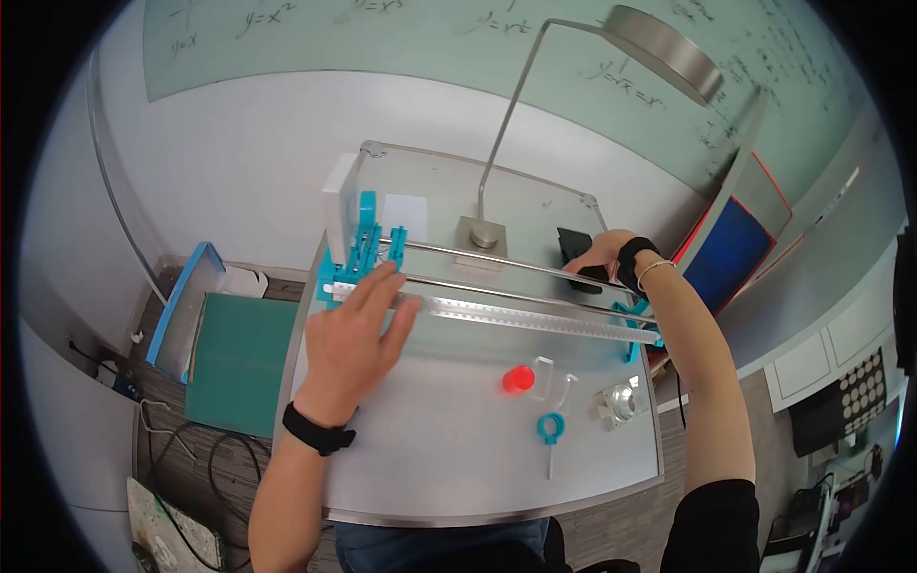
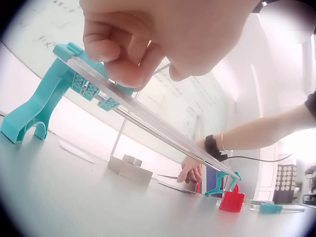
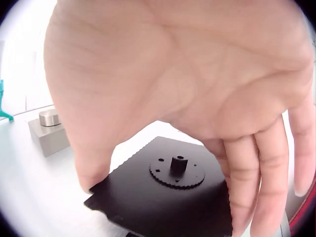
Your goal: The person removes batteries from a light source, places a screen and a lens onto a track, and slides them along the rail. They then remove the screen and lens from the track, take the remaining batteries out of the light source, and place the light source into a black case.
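Note:
My right hand (image 1: 611,256) grips a black plate (image 3: 128,187) at the back right of the table, thumb at one edge and fingers at the opposite one. A toothed black disc (image 3: 177,174) with a short central peg sits on the plate. My left hand (image 1: 353,349) rests at the left end of a bench of metal rods (image 1: 487,260) on turquoise stands. Its loosely bent fingers touch the clear ruler (image 1: 535,320) along the bench's front, close to the turquoise carriages (image 1: 368,250). In the left wrist view those fingers (image 2: 129,73) partly hide the ruler.
Behind the bench stands a lamp base (image 1: 480,232), its shade (image 1: 664,53) high at the right. In front lie a red cup-shaped piece (image 1: 519,380), a clear piece (image 1: 543,378), a turquoise ring on a stem (image 1: 550,429) and a clear square with a round lens (image 1: 623,405).

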### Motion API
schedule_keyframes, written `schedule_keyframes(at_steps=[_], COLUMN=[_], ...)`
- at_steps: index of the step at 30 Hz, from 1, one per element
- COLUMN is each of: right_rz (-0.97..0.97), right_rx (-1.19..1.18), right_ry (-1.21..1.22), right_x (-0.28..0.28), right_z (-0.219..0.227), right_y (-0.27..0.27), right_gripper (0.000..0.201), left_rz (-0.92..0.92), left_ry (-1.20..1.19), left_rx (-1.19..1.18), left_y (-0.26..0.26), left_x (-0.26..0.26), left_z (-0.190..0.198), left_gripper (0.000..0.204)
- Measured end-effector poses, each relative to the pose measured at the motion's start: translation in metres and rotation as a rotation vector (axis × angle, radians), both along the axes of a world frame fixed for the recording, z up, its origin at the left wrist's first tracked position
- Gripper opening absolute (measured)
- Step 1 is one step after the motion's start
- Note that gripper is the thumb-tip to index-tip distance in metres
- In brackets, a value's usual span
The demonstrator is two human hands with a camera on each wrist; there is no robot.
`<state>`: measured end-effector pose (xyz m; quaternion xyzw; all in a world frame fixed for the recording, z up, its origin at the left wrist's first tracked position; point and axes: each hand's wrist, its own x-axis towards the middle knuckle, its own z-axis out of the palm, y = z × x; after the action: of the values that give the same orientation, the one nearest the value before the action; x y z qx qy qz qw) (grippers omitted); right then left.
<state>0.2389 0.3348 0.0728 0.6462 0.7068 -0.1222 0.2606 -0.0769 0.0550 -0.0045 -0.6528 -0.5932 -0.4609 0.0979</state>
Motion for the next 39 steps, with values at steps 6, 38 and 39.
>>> schedule_keyframes(at_steps=[6,38,39], right_rz=[-0.133,0.502,0.53], right_rx=[-0.13,0.013,0.015], right_ry=[-0.061,0.385,0.393], right_x=[-0.013,-0.307,-0.312], right_z=[-0.023,-0.079,-0.077], right_y=[0.026,0.044,0.053], right_gripper=[0.105,0.073,0.073], left_rz=[-0.006,0.023,0.044], left_ry=[0.061,0.041,0.036], left_rx=[0.056,0.223,0.209], left_y=[0.003,0.0,0.0], left_x=[-0.005,-0.006,-0.007], left_z=[-0.007,-0.015,-0.016], left_gripper=[0.026,0.034,0.034])
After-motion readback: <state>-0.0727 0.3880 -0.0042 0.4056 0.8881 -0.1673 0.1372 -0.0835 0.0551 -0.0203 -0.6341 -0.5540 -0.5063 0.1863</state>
